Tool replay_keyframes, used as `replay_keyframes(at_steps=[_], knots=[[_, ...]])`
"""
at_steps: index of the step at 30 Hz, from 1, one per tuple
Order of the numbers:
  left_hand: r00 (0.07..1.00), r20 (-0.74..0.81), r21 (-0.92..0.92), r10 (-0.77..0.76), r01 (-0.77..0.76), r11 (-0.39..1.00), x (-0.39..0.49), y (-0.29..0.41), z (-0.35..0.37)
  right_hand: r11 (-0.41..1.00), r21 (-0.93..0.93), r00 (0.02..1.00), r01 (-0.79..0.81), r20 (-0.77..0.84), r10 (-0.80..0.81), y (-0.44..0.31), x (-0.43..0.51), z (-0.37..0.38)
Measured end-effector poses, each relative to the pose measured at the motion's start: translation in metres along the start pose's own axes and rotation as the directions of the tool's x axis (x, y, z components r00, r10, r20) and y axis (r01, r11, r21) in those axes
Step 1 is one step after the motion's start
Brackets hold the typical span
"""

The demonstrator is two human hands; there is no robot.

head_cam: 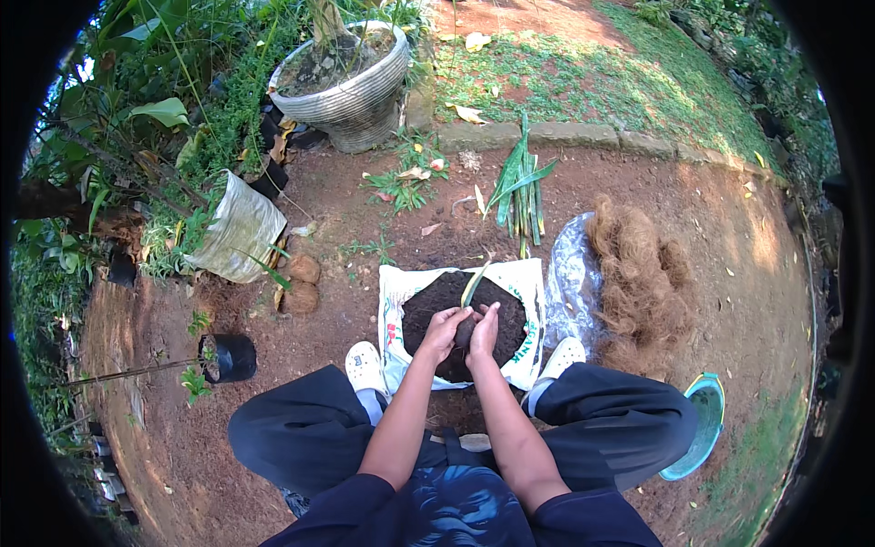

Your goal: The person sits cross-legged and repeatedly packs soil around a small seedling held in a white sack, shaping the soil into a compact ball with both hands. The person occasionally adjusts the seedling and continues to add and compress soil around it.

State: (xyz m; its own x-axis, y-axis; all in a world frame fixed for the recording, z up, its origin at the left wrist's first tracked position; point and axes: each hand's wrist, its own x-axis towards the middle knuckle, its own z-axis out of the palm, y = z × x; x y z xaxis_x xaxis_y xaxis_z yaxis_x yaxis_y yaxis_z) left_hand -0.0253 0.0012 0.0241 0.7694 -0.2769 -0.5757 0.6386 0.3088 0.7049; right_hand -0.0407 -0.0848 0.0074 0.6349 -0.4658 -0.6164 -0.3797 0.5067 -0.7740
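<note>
Over an opened white plastic sack (392, 301) of dark soil (427, 294), both hands cup a dark clump of soil (465, 333). A snake plant leaf (472, 287) with yellowish edges stands up from the clump, its tip leaning away from me. My left hand (443, 334) wraps the clump's left side, thumb and fingertips close to the leaf's base. On the other side my right hand (484, 331) presses with its palm and curved fingers. The leaf's lower end is hidden in the soil and behind the fingers.
Several cut snake plant leaves (523, 191) lie beyond the sack. To its right are clear plastic (573, 273) and brown coconut fibre (636, 273). A teal bucket (694, 437) stands near my right knee. Two fibre balls (302, 284) and a black pot (236, 357) are at left.
</note>
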Motion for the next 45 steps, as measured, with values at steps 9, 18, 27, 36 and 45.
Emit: replay_keyframes(at_steps=[9, 18, 27, 36, 45], knots=[[0.999, -0.032, 0.153, 0.018, -0.013, 0.988, 0.003, -0.004, 0.000, 0.979, -0.134, 0.986, 0.152, -0.048, -0.160, 0.020, 0.019, 0.006], [0.997, -0.076, -0.356, -0.007, -0.021, 0.934, 0.006, 0.022, -0.039, 0.474, -0.676, 0.823, 0.563, 0.405, -0.399, 0.008, 0.052, -0.005], [0.992, -0.126, -0.358, -0.024, -0.022, 0.934, 0.013, 0.015, -0.053, -0.100, -0.554, 0.556, 0.826, 0.831, -0.016, 0.040, 0.039, -0.012], [0.990, -0.129, -0.409, -0.058, 0.000, 0.912, 0.018, 0.013, -0.050, -0.021, -0.596, 0.595, 0.803, 0.803, -0.047, 0.037, 0.063, -0.002], [0.996, -0.059, -0.472, -0.065, 0.030, 0.881, 0.016, 0.015, -0.051, -0.150, -0.632, 0.645, 0.760, 0.761, 0.064, 0.046, 0.063, -0.010]])
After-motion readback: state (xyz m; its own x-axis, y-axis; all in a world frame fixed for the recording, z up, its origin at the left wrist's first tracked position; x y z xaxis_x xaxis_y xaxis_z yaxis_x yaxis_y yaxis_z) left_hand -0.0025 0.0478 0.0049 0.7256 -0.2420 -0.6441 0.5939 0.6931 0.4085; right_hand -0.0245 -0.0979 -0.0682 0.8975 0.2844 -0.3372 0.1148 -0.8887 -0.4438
